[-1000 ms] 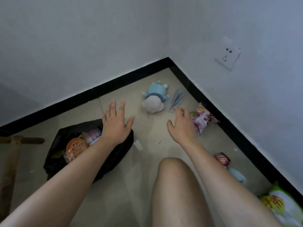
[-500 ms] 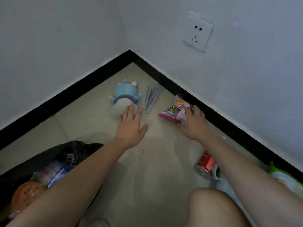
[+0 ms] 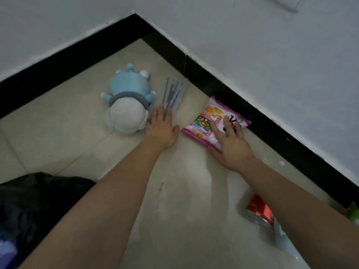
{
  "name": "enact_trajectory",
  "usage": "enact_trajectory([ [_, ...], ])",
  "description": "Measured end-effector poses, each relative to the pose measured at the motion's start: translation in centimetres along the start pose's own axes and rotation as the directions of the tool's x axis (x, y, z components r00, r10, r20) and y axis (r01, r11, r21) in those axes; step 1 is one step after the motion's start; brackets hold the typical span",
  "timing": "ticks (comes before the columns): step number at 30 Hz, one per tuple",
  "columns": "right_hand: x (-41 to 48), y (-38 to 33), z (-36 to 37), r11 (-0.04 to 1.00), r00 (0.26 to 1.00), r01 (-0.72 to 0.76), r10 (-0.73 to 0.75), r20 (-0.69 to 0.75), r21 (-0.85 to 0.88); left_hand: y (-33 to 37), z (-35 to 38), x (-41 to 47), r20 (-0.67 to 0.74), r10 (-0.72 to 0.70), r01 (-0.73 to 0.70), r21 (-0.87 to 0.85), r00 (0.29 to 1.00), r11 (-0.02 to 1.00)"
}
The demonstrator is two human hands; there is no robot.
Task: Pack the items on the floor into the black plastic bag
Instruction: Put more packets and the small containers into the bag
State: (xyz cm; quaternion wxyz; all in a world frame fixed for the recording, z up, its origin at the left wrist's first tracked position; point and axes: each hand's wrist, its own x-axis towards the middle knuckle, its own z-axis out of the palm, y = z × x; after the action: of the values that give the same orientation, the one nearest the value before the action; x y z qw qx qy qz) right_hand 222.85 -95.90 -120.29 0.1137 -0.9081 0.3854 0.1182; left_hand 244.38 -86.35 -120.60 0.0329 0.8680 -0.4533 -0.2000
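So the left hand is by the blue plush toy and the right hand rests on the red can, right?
Not quite. The head view shows the right hand resting on the pink snack packet, not the red can, which lies by the forearm. The left hand is by the blue plush toy.

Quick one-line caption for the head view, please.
Right hand on the pink snack packet, left hand flat beside the blue plush toy.
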Motion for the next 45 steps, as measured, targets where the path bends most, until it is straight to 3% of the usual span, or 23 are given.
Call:
enact_trajectory([
  [9, 0.3, -0.4, -0.8, 0.998, 0.999, 0.002, 0.0, 0.034, -0.06, -1.5, 2.6, -6.2, -0.042, 0.018, -0.013, 0.111, 0.999, 0.994],
  [13, -3.8, -0.7, -0.5, 0.996, 0.993, 0.091, -0.09, 0.07, -0.008, -1.1, 3.9, -10.2, -0.344, 0.022, 0.012, 0.098, 0.939, 0.995],
  [15, -7.6, -0.9, 0.3, 0.986, 0.981, 0.16, -0.164, 0.104, 0.042, -1.1, 4.6, -12.0, -0.397, -0.013, 0.029, 0.036, 0.918, 0.999],
  [19, -12.8, -0.9, 1.6, 0.973, 0.975, 0.197, -0.208, 0.081, 0.122, -1.0, 6.1, -14.3, -0.333, -0.121, 0.117, -0.033, 0.935, 0.993],
  [22, -12.6, -1.3, 1.6, 0.976, 0.983, 0.166, -0.174, 0.053, 0.14, -0.8, 7.0, -15.8, -0.332, -0.211, 0.178, -0.126, 0.919, 0.976],
  [25, -11.9, -2.2, 1.5, 0.978, 0.988, 0.153, -0.156, 0.014, 0.139, -0.3, 7.4, -17.1, -0.227, -0.289, 0.263, -0.138, 0.93, 0.955],
  [29, -12.1, -2.8, 2.0, 0.977, 0.99, 0.139, -0.138, -0.016, 0.16, -0.6, 6.7, -18.7, -0.106, -0.303, 0.281, -0.178, 0.947, 0.943],
  [32, -12.5, -2.3, 1.7, 0.946, 0.985, 0.173, -0.173, -0.025, 0.275, -1.1, 5.0, -20.9, -0.095, -0.313, 0.28, -0.261, 0.945, 0.924],
  [37, -13.0, -4.8, -2.9, 0.861, 0.984, 0.153, -0.176, 0.002, 0.485, -1.7, 1.0, -27.6, -0.22, -0.461, 0.341, -0.424, 0.86, 0.839],
  [42, -12.8, -12.7, -9.8, 0.769, 0.941, 0.334, -0.299, -0.156, 0.545, -2.4, -4.3, -35.9, -0.411, -0.499, 0.297, -0.462, 0.763, 0.835],
  [45, -13.7, -18.3, -12.7, 0.677, 0.901, 0.43, -0.37, -0.229, 0.598, -3.3, -7.0, -40.5, -0.498, -0.574, 0.336, -0.49, 0.65, 0.805],
])
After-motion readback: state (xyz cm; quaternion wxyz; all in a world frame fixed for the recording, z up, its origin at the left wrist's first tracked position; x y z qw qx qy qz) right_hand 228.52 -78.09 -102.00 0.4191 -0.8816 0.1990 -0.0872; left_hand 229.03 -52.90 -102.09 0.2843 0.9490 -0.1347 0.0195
